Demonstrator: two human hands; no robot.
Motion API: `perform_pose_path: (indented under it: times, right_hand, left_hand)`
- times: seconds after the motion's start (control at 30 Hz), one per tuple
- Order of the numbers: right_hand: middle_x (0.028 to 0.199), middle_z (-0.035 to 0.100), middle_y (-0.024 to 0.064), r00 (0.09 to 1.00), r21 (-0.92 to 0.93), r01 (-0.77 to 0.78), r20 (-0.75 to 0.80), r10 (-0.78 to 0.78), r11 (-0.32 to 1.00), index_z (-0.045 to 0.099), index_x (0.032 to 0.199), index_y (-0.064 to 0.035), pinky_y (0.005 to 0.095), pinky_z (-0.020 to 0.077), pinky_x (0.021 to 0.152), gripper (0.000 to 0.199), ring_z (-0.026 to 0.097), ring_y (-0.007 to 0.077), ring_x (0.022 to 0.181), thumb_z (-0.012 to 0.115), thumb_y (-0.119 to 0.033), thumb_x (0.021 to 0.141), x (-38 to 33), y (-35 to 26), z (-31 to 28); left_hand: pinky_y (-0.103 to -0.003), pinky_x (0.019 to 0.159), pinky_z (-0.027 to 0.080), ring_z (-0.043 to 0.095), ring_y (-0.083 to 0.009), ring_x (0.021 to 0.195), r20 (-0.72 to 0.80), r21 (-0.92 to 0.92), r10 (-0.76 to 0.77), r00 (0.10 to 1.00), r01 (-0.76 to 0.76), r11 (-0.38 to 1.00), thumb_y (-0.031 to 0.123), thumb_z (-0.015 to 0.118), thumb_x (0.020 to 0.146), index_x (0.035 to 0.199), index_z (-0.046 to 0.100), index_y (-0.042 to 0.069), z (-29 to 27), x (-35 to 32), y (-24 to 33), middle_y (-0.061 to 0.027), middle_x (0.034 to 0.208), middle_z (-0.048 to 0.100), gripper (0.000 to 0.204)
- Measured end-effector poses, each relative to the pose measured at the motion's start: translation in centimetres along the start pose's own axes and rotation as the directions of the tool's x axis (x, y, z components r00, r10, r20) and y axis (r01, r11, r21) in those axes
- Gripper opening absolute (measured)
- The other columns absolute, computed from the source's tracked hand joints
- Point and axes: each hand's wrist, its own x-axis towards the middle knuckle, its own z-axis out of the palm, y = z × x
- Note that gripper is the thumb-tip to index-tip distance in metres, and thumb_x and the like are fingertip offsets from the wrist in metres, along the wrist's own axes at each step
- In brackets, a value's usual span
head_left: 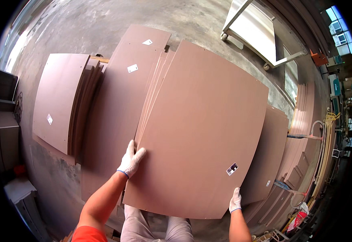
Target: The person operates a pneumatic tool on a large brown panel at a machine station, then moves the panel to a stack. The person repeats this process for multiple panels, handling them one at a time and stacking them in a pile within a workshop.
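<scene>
A large brown board with a small label near its lower right corner lies on top of a stack of similar boards. My left hand, in a white glove, grips the board's left edge with fingers over the top face. My right hand, also gloved, holds the board's lower right edge. Under it several thinner brown boards fan out to the left.
Another brown board stack sits at the left. More boards lie at the right, with panels leaning along the far right. A wheeled metal cart stands on the concrete floor. Grey boxes line the left edge.
</scene>
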Motion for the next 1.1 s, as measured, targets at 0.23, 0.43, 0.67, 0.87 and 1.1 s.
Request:
perform_pose_path:
  times: [0.23, 0.43, 0.67, 0.87, 1.1]
  right_hand:
    - [0.154, 0.049, 0.0120, 0.997, -0.148, 0.068, -0.022, -0.072, 0.987, 0.038, 0.157, 0.0000, 0.0413, 0.0416, 0.115, 0.077, 0.050, 0.0257, 0.138, 0.056, -0.055, 0.106, 0.2, -5.9, 3.6]
    - [0.158, 0.046, 0.0157, 0.996, -0.258, -0.019, -0.084, -0.003, 0.966, 0.033, 0.159, 0.0033, 0.0424, 0.0366, 0.120, 0.088, 0.046, 0.0287, 0.144, 0.054, -0.062, 0.104, 0.4, -7.3, 4.6]
    - [0.168, 0.018, 0.0330, 0.955, -0.898, -0.147, -0.238, -0.177, 0.415, 0.012, 0.163, 0.0072, 0.0485, 0.0345, 0.123, 0.103, 0.032, 0.0431, 0.153, 0.050, -0.065, 0.100, -5.5, -6.8, 9.2]
    - [0.170, 0.004, 0.0342, 0.999, -0.992, 0.027, 0.029, 0.016, 0.123, 0.002, 0.165, 0.0009, 0.0482, 0.0338, 0.124, 0.111, 0.029, 0.0512, 0.152, 0.065, -0.053, 0.092, -18.2, -9.9, 15.1]
    - [0.171, 0.026, 0.0165, 0.742, -0.816, 0.578, 0.520, 0.423, -0.011, 0.019, 0.165, -0.0030, 0.0594, 0.0425, 0.114, 0.105, 0.042, 0.0484, 0.146, 0.064, -0.063, 0.092, -14.3, -5.3, 15.9]
  left_hand:
    - [-0.043, 0.127, 0.026, 0.030, -0.0398, 0.155, -0.043, 0.140, -0.061, 0.997, 0.066, 0.988, 0.051, 0.069, 0.094, 0.162, 0.020, -0.007, -0.2, -12.5, -12.3, -0.0296, 0.166, 0.029, 0.102]
    - [-0.044, 0.126, 0.028, 0.033, -0.0408, 0.153, -0.063, 0.154, -0.003, 0.998, 0.013, 0.988, 0.057, 0.069, 0.093, 0.159, 0.028, -0.009, -1.1, -12.6, -12.5, -0.0304, 0.163, 0.034, 0.101]
    - [-0.043, 0.125, 0.030, 0.039, -0.0391, 0.150, -0.118, 0.156, 0.028, 0.993, -0.009, 0.988, 0.066, 0.067, 0.089, 0.157, 0.034, -0.009, -1.8, -13.2, -12.7, -0.0289, 0.159, 0.042, 0.106]
    - [-0.047, 0.113, 0.046, 0.055, -0.0395, 0.137, -0.214, 0.169, -0.187, 0.959, 0.225, 0.960, 0.075, 0.059, 0.089, 0.148, 0.051, 0.001, -0.8, -18.2, -12.0, -0.0251, 0.149, 0.055, 0.095]
    - [-0.043, 0.120, 0.038, 0.050, -0.0358, 0.144, -0.174, 0.130, -0.153, 0.973, 0.177, 0.975, 0.067, 0.054, 0.093, 0.148, 0.056, 0.002, 1.0, -35.9, -26.6, -0.0228, 0.152, 0.054, 0.085]
